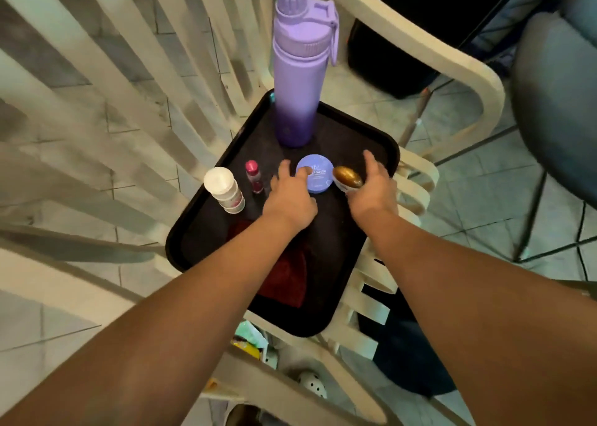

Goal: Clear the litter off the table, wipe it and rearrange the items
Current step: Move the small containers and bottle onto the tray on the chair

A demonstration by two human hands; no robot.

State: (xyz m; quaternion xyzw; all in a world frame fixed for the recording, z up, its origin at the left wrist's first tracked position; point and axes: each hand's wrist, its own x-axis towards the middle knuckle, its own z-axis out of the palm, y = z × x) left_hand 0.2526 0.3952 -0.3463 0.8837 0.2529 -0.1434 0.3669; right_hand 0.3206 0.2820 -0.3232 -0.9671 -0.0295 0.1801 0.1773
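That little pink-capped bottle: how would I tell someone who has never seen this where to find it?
Find the black tray on the cream plastic chair. Along its left side, the pink-capped bottle stands between the white-lidded jar and the left hand. It is the smallest, thinnest item there, with a clear body.

jar (347, 177) body hidden by right hand (371, 188) | red cloth (286, 280) half-covered (forearm)

Two bare forearms, without sleeves, reach in from the lower edge of the head view. The left hand (289, 196) and right hand (374, 188) wear no gloves, rings, watch or bracelet. Short, unpainted nails show on the fingers (368, 158).
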